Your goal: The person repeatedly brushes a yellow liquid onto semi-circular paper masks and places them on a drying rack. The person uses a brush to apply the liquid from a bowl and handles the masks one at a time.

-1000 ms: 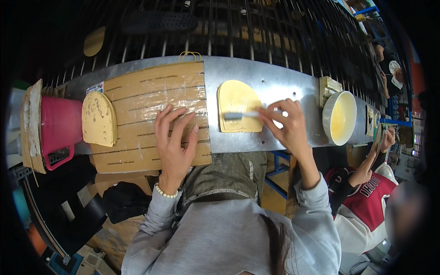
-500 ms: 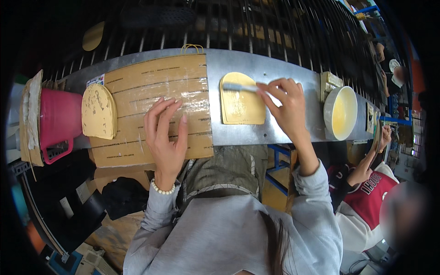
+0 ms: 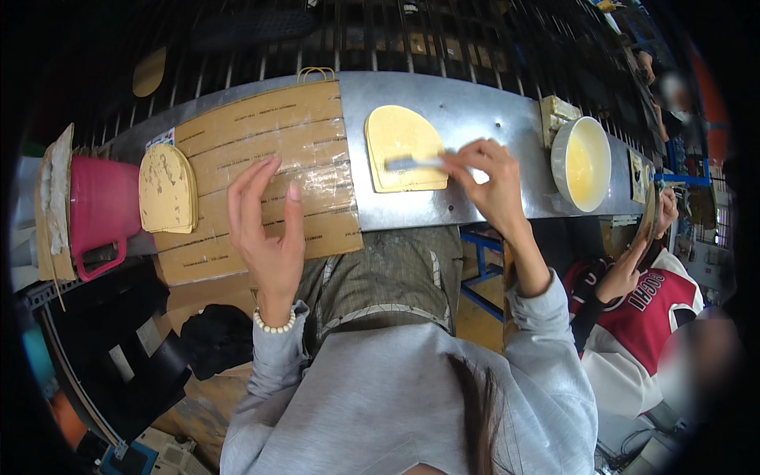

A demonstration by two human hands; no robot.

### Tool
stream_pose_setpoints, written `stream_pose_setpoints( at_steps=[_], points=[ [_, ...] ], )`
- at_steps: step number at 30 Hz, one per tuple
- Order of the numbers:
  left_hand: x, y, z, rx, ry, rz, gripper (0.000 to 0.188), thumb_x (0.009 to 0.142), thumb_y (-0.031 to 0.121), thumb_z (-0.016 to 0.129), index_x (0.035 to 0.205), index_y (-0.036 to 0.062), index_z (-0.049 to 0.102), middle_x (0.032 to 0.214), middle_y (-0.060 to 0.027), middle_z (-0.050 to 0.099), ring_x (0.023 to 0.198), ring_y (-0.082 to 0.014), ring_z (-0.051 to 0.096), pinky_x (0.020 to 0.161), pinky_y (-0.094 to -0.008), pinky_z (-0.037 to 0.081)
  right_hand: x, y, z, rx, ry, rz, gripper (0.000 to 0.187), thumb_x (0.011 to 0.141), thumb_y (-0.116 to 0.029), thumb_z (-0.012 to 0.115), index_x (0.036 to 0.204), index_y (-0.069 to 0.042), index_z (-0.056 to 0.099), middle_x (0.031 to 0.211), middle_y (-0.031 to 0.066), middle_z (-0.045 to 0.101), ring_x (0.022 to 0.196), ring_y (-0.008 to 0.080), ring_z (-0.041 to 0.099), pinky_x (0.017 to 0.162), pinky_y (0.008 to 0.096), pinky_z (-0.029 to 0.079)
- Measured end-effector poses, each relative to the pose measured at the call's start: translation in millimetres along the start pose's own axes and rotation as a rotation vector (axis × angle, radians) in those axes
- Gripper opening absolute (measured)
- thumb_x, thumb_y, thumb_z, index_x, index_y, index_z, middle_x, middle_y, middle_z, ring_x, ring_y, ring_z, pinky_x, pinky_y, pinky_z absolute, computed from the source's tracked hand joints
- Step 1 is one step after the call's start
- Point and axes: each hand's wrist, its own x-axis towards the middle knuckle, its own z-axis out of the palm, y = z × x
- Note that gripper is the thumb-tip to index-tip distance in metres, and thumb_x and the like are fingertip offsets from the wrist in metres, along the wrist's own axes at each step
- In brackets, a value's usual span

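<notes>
In my right hand (image 3: 489, 180) is a small brush (image 3: 404, 163) with a pale handle, pinched between thumb and fingers. Its grey head is over the lower part of a short stack of pale yellow, round-topped sheets (image 3: 402, 134) lying on the metal bench (image 3: 467, 95). Motion blurs the brush, so I cannot tell whether it touches the top sheet. My left hand (image 3: 269, 229) hovers at the cardboard sheet (image 3: 261, 119), fingers apart and holding nothing. A second stack of similar yellow sheets (image 3: 168, 190), with darker patches on top, is at the cardboard's left end.
A white bowl (image 3: 598, 166) of yellowish liquid stands on the right of the bench, beside a pale block (image 3: 559, 115). A pink container (image 3: 99, 206) is at far left. Dark rollers (image 3: 443, 39) run behind the bench. Another person (image 3: 641, 309) works at right.
The brush in my right hand has moved from the upper part of the yellow sheets to their lower part. My left hand has shifted left with its fingers wider apart. The view has shifted slightly.
</notes>
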Motion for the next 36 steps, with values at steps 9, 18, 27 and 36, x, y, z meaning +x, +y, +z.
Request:
stream_pose_setpoints(
  at_steps=[9, 18, 27, 36],
  points=[
    [1.5, 10.1, 15.7, -0.068, -0.278, 0.032, 0.09, 0.08, 0.02, 0.09, 0.155, 0.001, 0.043, 0.148, -0.0219, 0.05, 0.138, -0.0396, 0.049, 0.116, -0.0487, 0.04, -8.9, 13.1, -13.2, 0.065, 0.073, 0.083, 0.013, 0.085, -0.015, 0.082, 0.098, -0.012, 0.084, 0.087, 0.0046, 0.074, 0.083, 0.0234, 0.065, 0.08, 0.0376, 0.042],
    [18.1, 5.8, 63.9, 0.061, -0.589, 0.218, 0.145, 0.058, 0.032, 0.102, 0.167, 0.0031, 0.011, 0.169, -0.0261, 0.023, 0.158, -0.0476, 0.02, 0.129, -0.0615, 0.015, -10.9, 20.8, -17.3, 0.17, 0.158, 0.124, 0.01, 0.088, -0.016, 0.081, 0.096, -0.011, 0.085, 0.087, 0.005, 0.076, 0.082, 0.0206, 0.068, 0.078, 0.0348, 0.045],
    [39.7, -8.4, 85.4, 0.118, -0.646, 0.247, 0.143, 0.058, 0.033, 0.101, 0.166, 0.0029, 0.012, 0.166, -0.0227, 0.034, 0.157, -0.0506, 0.019, 0.13, -0.0636, 0.008, -29.2, 32.6, -28.2, 0.31, 0.065, 0.116, 0.011, 0.088, -0.018, 0.08, 0.097, -0.012, 0.084, 0.089, 0.0038, 0.076, 0.083, 0.0243, 0.066, 0.08, 0.0375, 0.044],
    [36.1, -4.7, 86.5, 0.098, -0.608, 0.254, 0.131, 0.065, 0.039, 0.093, 0.165, 0.0013, 0.017, 0.156, -0.0197, 0.048, 0.156, -0.0518, 0.021, 0.129, -0.0649, 0.008, -56.9, 44.2, -27.1, 0.195, 0.025, 0.106, 0.007, 0.088, -0.017, 0.081, 0.092, -0.012, 0.083, 0.085, 0.0034, 0.074, 0.081, 0.022, 0.064, 0.075, 0.036, 0.043]
  ],
)
